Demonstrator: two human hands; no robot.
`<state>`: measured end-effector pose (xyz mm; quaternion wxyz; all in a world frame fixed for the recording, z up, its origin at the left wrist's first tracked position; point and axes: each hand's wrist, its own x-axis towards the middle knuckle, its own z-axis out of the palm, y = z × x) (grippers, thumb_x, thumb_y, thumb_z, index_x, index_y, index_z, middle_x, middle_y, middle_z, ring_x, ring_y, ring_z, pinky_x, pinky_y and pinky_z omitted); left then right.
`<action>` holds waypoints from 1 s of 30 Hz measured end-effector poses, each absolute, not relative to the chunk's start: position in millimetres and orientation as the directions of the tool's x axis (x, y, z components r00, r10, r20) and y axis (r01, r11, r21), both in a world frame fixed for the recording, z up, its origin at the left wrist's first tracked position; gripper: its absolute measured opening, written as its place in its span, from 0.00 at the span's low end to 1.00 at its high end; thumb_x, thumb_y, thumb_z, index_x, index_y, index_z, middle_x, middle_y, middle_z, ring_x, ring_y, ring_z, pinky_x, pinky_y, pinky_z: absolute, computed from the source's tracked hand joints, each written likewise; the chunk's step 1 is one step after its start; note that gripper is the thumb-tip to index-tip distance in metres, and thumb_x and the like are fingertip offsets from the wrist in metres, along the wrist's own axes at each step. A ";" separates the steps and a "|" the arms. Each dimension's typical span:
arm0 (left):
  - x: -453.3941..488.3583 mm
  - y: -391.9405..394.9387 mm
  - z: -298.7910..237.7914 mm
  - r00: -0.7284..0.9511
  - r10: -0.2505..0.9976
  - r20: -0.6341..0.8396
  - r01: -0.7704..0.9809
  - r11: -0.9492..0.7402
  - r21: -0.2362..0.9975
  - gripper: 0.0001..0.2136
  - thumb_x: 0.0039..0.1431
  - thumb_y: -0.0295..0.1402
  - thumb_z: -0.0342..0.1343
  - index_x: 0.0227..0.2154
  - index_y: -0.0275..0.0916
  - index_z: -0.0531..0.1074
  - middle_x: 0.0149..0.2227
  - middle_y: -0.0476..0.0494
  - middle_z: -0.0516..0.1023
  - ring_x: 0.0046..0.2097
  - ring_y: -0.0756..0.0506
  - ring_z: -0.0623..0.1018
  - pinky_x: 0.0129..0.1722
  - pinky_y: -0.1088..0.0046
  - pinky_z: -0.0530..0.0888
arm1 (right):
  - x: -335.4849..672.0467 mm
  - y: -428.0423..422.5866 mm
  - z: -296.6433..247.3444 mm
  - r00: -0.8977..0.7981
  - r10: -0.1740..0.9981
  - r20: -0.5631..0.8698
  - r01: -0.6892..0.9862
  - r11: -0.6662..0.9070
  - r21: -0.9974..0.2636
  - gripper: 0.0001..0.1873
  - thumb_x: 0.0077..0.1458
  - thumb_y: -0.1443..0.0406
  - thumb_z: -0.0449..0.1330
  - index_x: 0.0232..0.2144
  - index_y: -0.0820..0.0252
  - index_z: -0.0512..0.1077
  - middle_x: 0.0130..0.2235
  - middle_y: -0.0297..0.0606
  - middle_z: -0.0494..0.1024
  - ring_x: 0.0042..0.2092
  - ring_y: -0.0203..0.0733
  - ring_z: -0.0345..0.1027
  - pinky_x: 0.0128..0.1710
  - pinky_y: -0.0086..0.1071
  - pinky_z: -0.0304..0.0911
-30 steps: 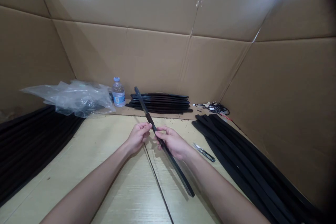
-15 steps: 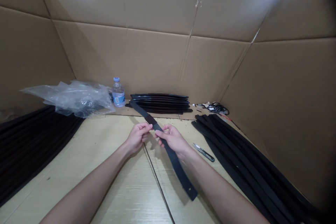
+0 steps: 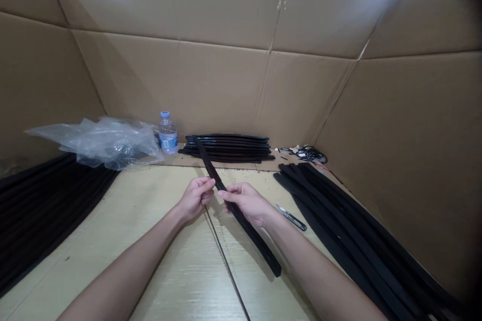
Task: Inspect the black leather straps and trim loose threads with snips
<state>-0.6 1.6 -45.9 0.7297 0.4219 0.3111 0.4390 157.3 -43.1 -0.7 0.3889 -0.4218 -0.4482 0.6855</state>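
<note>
A long, narrow black strap (image 3: 255,236) slants across the middle of the view, from the far stack down toward the near right. My left hand (image 3: 196,197) is closed, with thumb and fingers pinching the strap's left edge. Just to the right, my right hand (image 3: 246,201) grips the same strap, thumb on top and fingers beneath. The strap is turned partly edge-on, so its broad face is mostly hidden. Black-handled thread snips (image 3: 291,217) lie on the table beside my right wrist.
Behind my hands lies a stack of black straps (image 3: 233,148). More straps spread at right (image 3: 339,230) and dark strips (image 3: 48,200) at left. A plastic bottle (image 3: 168,135), clear plastic bags (image 3: 109,143) and tangled cords (image 3: 311,153) line the cardboard wall (image 3: 211,80).
The strap has been rotated about its length, from showing its broad face with a wrapped band to nearly edge-on. Both hands keep their grip in almost the same place.
</note>
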 end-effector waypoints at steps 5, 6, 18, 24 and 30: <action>-1.0 1.2 -44.2 0.405 0.911 -0.081 -0.354 0.238 0.904 0.14 0.47 0.37 0.58 0.22 0.34 0.59 0.15 0.59 0.45 0.16 0.62 0.47 0.15 0.85 0.45 | 156.5 -44.8 3.7 -0.368 0.892 -0.263 -0.173 -0.344 -0.923 0.22 0.37 0.61 0.69 0.29 0.61 0.60 0.25 0.36 0.74 0.22 0.38 0.70 0.22 0.31 0.64; -1.0 1.2 -43.9 0.404 0.911 -0.082 -0.355 0.239 0.904 0.14 0.47 0.37 0.58 0.22 0.34 0.59 0.15 0.59 0.44 0.16 0.62 0.47 0.15 0.85 0.45 | 156.1 -45.1 4.1 -0.363 0.902 -0.235 -0.174 -0.314 -0.933 0.23 0.38 0.61 0.68 0.29 0.60 0.58 0.25 0.36 0.75 0.22 0.37 0.69 0.20 0.29 0.63; 1.7 3.0 -44.9 0.351 0.934 -0.067 -0.397 0.213 0.893 0.16 0.47 0.40 0.58 0.23 0.35 0.58 0.16 0.59 0.46 0.17 0.62 0.48 0.15 0.85 0.45 | 148.2 -45.0 -2.7 -0.256 0.940 -0.226 -0.236 -0.288 -0.928 0.17 0.42 0.61 0.66 0.34 0.64 0.68 0.28 0.33 0.70 0.23 0.28 0.60 0.22 0.25 0.60; 1.3 2.0 -45.1 0.342 0.938 -0.060 -0.358 0.189 0.915 0.16 0.47 0.40 0.57 0.22 0.34 0.58 0.15 0.59 0.47 0.16 0.62 0.49 0.15 0.84 0.45 | 147.2 -46.4 -2.8 -0.270 0.947 -0.176 -0.205 -0.235 -0.950 0.19 0.40 0.60 0.67 0.30 0.63 0.64 0.25 0.32 0.71 0.20 0.31 0.63 0.19 0.25 0.59; -0.1 5.2 -45.8 0.324 0.939 -0.118 -0.336 0.231 0.913 0.16 0.47 0.41 0.58 0.24 0.35 0.59 0.15 0.59 0.46 0.16 0.62 0.47 0.15 0.84 0.43 | 149.3 -41.8 -2.2 -0.206 0.963 -0.177 -0.235 -0.224 -0.946 0.17 0.49 0.54 0.59 0.29 0.62 0.61 0.28 0.37 0.74 0.21 0.28 0.60 0.18 0.22 0.53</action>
